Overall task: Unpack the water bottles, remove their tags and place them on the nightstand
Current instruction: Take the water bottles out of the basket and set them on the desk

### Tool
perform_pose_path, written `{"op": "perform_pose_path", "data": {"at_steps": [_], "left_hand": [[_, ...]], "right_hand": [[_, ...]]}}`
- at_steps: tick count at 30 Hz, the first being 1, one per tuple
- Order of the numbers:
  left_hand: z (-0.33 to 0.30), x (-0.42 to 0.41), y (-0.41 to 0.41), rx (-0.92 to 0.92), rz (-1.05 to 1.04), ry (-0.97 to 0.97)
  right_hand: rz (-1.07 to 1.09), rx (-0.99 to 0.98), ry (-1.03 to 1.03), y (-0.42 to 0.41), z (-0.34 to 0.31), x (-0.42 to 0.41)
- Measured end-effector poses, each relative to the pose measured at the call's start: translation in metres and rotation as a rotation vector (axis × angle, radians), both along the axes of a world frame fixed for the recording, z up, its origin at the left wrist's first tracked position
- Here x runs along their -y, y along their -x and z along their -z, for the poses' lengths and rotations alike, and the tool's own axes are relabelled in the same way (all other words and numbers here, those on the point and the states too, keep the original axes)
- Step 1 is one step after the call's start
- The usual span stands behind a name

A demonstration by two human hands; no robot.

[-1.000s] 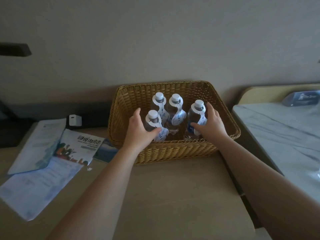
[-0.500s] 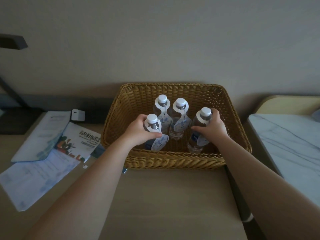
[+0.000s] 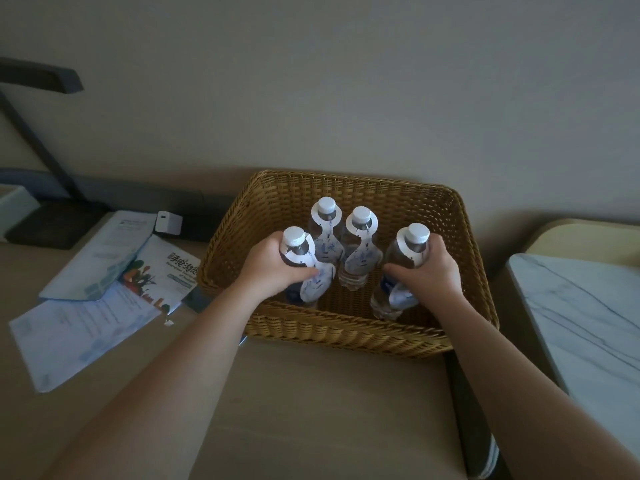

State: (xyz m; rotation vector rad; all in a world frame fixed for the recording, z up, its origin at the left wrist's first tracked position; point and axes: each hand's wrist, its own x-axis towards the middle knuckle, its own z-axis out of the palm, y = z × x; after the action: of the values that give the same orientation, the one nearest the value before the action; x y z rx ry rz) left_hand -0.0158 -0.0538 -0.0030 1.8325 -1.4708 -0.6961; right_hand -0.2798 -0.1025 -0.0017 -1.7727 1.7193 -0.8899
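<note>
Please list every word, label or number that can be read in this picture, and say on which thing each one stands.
"手绘消炎": large dark characters on the illustrated booklet; the last character is cut off, so this reading is uncertain.
Neck tags on the bottles: blue print, too blurred to read.
Blue label on the bottle in the right hand: too small to read.
White sheets beside the booklet: text too small to read.
Wicker basket: no text.

Four clear water bottles, white caps, white-blue neck tags on | front-left bottle [image 3: 294,258] and front-right bottle [image 3: 398,271] at frame centre, slightly tilted | rear pair [image 3: 341,244] upright just behind | all inside wicker basket [image 3: 346,330]
</note>
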Motion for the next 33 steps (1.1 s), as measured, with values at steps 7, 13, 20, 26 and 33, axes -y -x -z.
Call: {"op": "perform_pose_path", "data": {"at_steps": [7,13,20,26,33], "left_hand": [[-0.058,-0.025,-0.01,-0.055,-0.147,0.173],[-0.116,-0.066,-0.043,-0.047,-0.273,0.286],[-0.142,-0.14,-0.104,-0.098,-0.431,0.35],[-0.132,-0.198,-0.161,-0.084,-0.49,0.285],[-0.057,-0.24,-0.212,-0.077,-0.572,0.117]], "right_hand": [[-0.109,0.08,0.172,-0.017,-0.068,-0.018],[-0.237,0.279,0.184,-0.062,-0.121,-0.044],[-0.455,0.392,0.112,-0.144,-0.137,-0.086],[-0.611,0.385,0.053,-0.217,-0.129,-0.113],[-0.653,0.244,-0.008,-0.293,-0.062,-0.137]]}}
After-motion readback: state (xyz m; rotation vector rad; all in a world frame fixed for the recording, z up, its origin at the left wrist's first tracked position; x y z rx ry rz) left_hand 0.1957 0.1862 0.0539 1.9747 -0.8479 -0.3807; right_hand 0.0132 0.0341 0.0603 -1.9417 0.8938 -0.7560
